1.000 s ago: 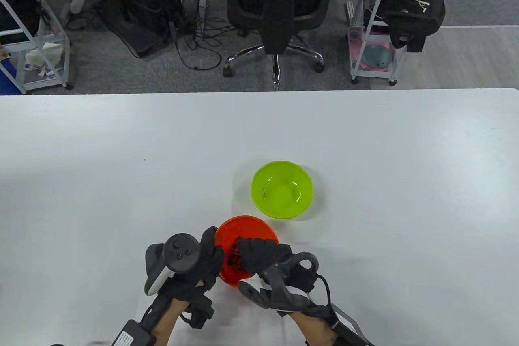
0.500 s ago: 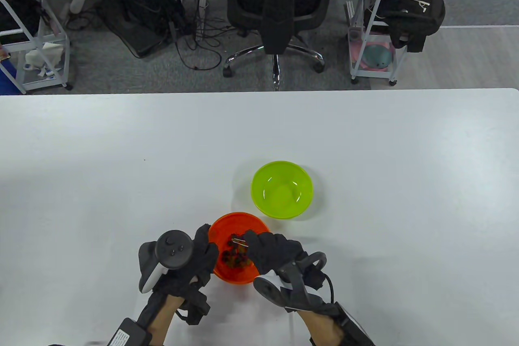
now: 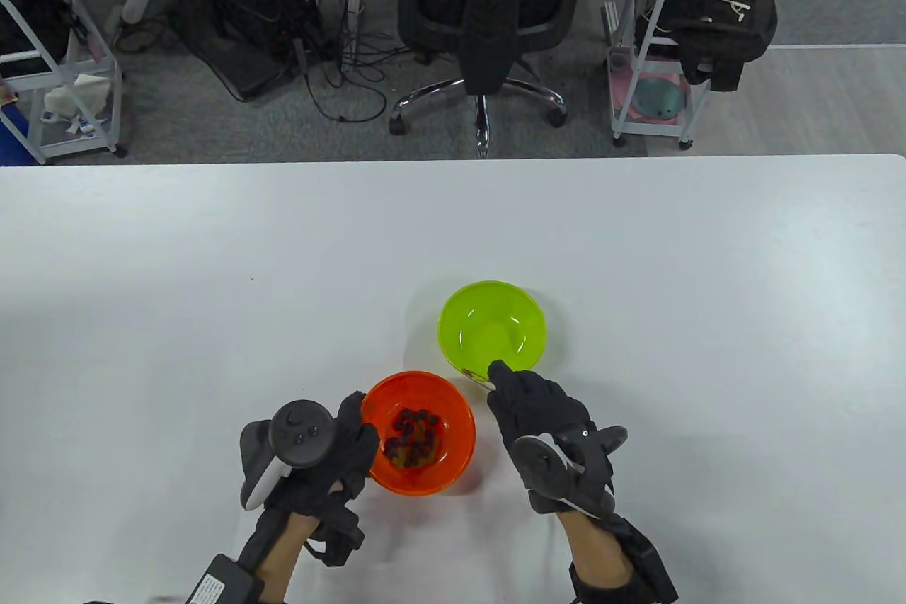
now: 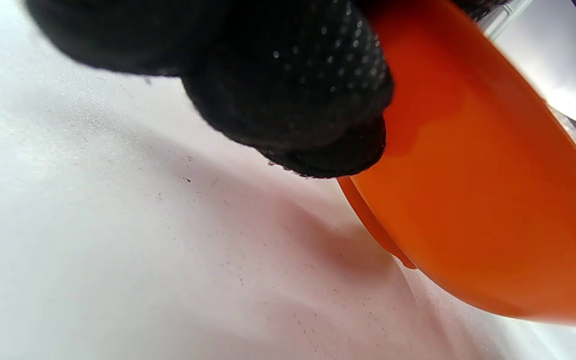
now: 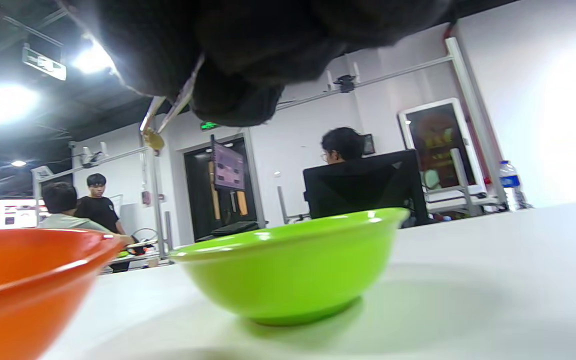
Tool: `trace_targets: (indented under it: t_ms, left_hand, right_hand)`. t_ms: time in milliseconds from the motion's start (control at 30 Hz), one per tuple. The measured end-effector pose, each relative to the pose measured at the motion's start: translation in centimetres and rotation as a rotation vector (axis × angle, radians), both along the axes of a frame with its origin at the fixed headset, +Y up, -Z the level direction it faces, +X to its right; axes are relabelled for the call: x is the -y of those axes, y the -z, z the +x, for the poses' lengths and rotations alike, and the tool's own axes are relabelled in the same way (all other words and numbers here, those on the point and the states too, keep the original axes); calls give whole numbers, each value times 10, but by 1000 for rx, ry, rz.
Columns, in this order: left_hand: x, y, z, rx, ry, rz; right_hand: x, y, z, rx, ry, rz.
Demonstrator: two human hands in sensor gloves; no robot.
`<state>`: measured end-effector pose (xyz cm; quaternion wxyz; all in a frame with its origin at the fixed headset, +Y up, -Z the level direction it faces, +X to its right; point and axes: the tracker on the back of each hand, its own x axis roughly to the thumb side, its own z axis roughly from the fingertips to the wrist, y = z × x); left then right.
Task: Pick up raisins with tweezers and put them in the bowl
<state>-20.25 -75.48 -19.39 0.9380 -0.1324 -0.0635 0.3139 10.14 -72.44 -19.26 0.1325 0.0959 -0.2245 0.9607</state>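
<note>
Both hands are covered by black knit gloves; the left hand (image 3: 350, 452) and right hand (image 3: 541, 406) each carry a dark tracker with white trim behind the fingers (image 4: 293, 85), whose fabric is dotted with tiny grip specks. Bare forearm skin is seen beyond black wrist straps.

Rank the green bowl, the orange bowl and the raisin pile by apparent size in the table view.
1. Orange bowl and green bowl: look nearly alike; the orange one sits nearer the bottom edge and the left hand covers part of its rim, so I won't rank them.
2. Raisin pile: clearly smallest, lying inside the orange bowl.
</note>
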Motion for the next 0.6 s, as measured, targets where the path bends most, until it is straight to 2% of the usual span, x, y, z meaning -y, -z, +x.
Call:
trace_targets:
  t_ms: [267,600]
  left_hand:
    - [0,0,0,4,3,-2]
    - [0,0,1,12,11,-7]
  right_hand:
    - [11,16,20,98,7,-73]
    - [27,30,26,163,-11,-160]
